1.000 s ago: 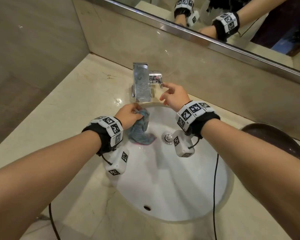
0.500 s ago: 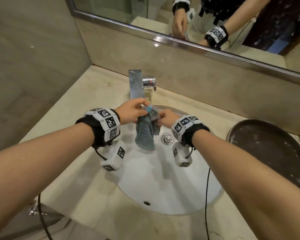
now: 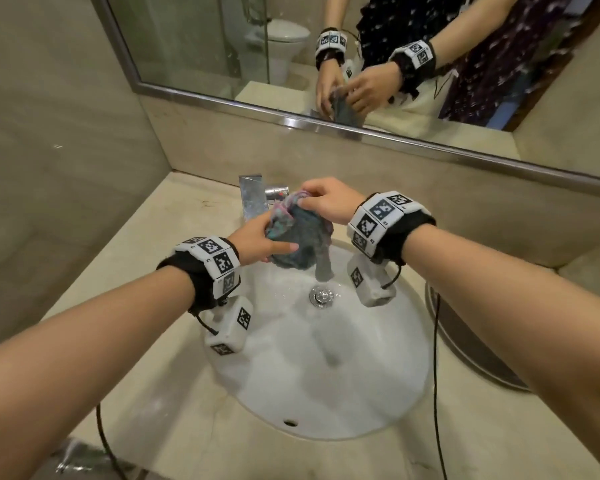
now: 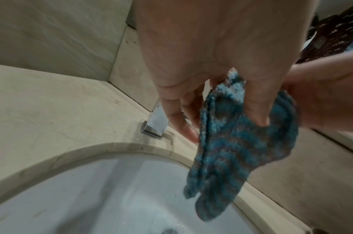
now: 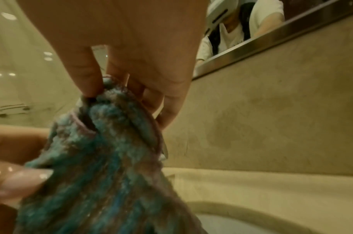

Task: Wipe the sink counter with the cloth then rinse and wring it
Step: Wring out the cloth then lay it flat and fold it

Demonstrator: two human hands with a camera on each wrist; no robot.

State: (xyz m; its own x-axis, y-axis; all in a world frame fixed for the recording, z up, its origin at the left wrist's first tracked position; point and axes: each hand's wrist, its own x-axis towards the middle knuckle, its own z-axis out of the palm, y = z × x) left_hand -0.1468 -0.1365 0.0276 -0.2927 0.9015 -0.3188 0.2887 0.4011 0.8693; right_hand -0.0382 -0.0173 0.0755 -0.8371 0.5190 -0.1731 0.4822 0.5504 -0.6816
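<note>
A wet blue-grey cloth point(image 3: 297, 237) hangs bunched above the back of the white sink point(image 3: 378, 393), just in front of the chrome faucet point(image 3: 253, 199). My left hand point(image 3: 257, 239) grips its lower left part, thumb across the cloth point(image 4: 241, 139). My right hand point(image 3: 326, 202) pinches the top edge of the cloth point(image 5: 103, 142) between thumb and fingers. A tail of cloth dangles toward the drain point(image 3: 321, 295). No water stream shows at the spout.
The beige stone counter point(image 3: 146, 258) surrounds the sink. A dark round basin point(image 3: 465, 344) sits at the right. A mirror point(image 3: 326, 57) runs along the back wall above a low stone backsplash. Cables trail from both wristbands over the counter's front edge.
My right hand left the faucet handle and took hold of the cloth's top. Both hands lifted the cloth up from the sink bowl and bunched it.
</note>
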